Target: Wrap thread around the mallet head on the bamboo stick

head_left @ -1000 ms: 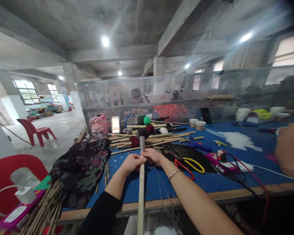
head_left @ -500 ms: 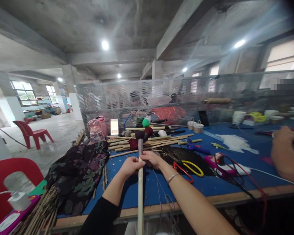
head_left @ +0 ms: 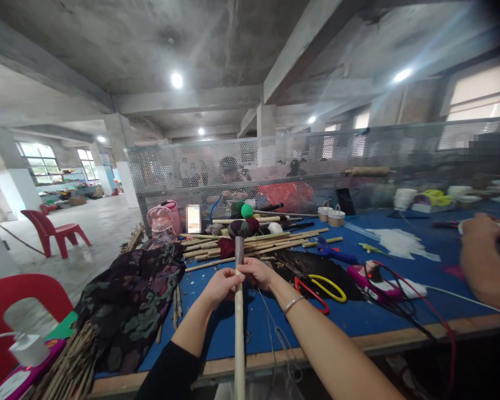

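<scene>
A pale wooden stick (head_left: 239, 339) points away from me over the table's front edge. Its far end is wrapped in a grey covering (head_left: 239, 248), and a dark rounded piece (head_left: 237, 227) sits just beyond, whether joined to it I cannot tell. My left hand (head_left: 221, 286) pinches the stick from the left, just below the grey part. From the right, my right hand (head_left: 256, 272), with a bangle on its wrist, closes its fingertips on the same spot. Thin grey cord (head_left: 286, 344) hangs in loops under my right forearm.
Scissors (head_left: 323, 289) with red and yellow handles lie to the right, near a magenta power strip (head_left: 377, 283) with cables. Loose sticks (head_left: 283, 240) and a green ball (head_left: 247, 210) lie ahead. Dark patterned cloth (head_left: 129, 305) covers the left side. A co-worker's hand (head_left: 485, 261) is at far right.
The dark rounded piece at the far end shows a greyer, differently turned face. My hands stay at the same place on the stick, and the view has shifted slightly.
</scene>
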